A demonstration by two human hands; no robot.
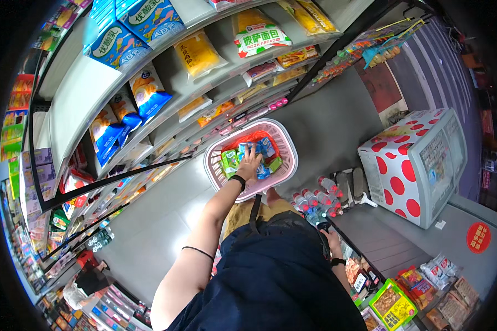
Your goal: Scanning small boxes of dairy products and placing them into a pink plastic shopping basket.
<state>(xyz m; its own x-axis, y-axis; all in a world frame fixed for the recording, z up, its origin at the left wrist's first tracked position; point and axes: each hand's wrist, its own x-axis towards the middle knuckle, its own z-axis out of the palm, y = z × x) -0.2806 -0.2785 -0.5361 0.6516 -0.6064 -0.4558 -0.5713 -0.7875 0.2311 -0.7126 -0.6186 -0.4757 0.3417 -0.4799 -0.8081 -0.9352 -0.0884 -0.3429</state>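
In front of my legs is a pink and white plastic shopping basket [290, 159]. Inside it lie a red plastic bag [254, 136], green packs [230, 160] and blue packs [266, 145]. My left hand [249, 163] reaches in over the near rim, its fingers spread on top of the blue packs; a dark band circles the wrist. Down by my right hip, beside a shelf edge, is my right hand [333, 242]. A small black object [324, 226] is at its fingertips, and whether the hand grips it is unclear.
Shelves [215, 93] of bagged bread and boxed drinks run along the front and left. Shrink-wrapped bottles [321, 198] stand right of my legs. Farther right is a red-dotted chest freezer [391, 173]. Packaged food [393, 304] fills the lower right. Another person [89, 285] is at lower left.
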